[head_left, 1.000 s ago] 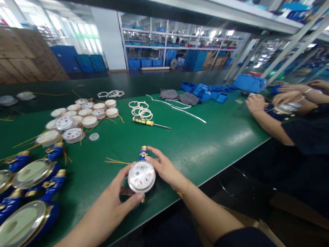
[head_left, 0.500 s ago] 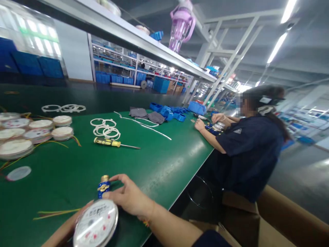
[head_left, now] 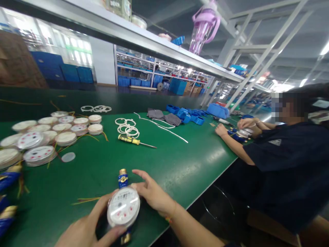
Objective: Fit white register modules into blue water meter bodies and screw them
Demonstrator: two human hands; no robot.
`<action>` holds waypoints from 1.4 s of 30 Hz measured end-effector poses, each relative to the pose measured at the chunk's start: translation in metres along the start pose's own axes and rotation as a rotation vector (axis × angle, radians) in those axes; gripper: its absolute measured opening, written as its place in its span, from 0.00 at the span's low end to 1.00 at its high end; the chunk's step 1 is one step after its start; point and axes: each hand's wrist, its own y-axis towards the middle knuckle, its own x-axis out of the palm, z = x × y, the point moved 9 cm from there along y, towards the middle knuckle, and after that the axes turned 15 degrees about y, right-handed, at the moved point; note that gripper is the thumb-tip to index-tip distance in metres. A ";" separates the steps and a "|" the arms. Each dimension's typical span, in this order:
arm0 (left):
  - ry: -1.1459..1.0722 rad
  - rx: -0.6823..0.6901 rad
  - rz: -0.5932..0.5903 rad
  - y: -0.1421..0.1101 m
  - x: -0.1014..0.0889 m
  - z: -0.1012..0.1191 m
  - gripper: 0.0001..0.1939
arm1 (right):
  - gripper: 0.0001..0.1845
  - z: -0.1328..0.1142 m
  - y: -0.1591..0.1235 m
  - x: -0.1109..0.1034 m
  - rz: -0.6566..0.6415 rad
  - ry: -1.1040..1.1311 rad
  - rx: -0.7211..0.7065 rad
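A water meter with a round white dial, red marks and a clear cover is in front of me. Its blue body with a brass threaded end points away from me, and another brass end shows below the dial. My left hand grips the dial housing from the left, thumb across its near rim. My right hand is at the meter's right side, thumb against the upper rim, index finger stretched out beside the brass end. Its lower fingers are hidden. Yellow and brown wires lie left of the meter.
Several round dial units sit at left, with blue-and-brass bodies at the near left edge. White rings, a yellow screwdriver, a clear disc and blue parts lie farther back. A co-worker sits at right.
The view has swung left, showing more dial units. My left hand now shows around the dial, its thumb on the near rim. My right index finger has come away from the brass end.
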 end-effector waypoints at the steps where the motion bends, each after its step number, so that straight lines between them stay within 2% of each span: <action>1: -0.012 -0.023 0.010 -0.003 -0.002 0.006 0.28 | 0.39 -0.001 -0.007 0.003 -0.061 0.025 0.020; 4: -0.124 -0.014 0.049 -0.009 -0.010 0.026 0.25 | 0.37 -0.006 -0.026 0.015 -0.255 0.026 0.063; 6: -0.202 0.009 -0.013 -0.010 -0.008 0.034 0.27 | 0.42 -0.009 -0.032 0.017 -0.307 -0.029 0.062; 12: -0.490 0.015 -0.073 -0.007 -0.003 0.034 0.41 | 0.42 -0.005 -0.025 0.020 -0.298 -0.128 0.090; 17: -0.636 -0.012 -0.129 -0.005 0.004 0.034 0.41 | 0.41 -0.006 -0.026 0.023 -0.311 -0.148 0.094; 21: -0.638 0.006 -0.167 -0.003 0.003 0.037 0.41 | 0.40 -0.005 -0.029 0.022 -0.329 -0.178 0.098; 29: -0.569 -0.003 -0.204 -0.004 0.000 0.043 0.40 | 0.41 -0.001 -0.034 0.020 -0.309 -0.160 0.081; 33: -0.645 0.007 -0.222 0.000 0.003 0.041 0.40 | 0.40 0.003 -0.033 0.018 -0.275 -0.130 0.079; 39: -0.695 0.055 -0.216 -0.006 0.006 0.031 0.47 | 0.40 0.003 -0.036 0.017 -0.255 0.033 0.068; 42: -0.754 0.029 -0.206 -0.010 0.010 0.026 0.41 | 0.33 0.005 -0.032 0.008 -0.113 0.133 0.030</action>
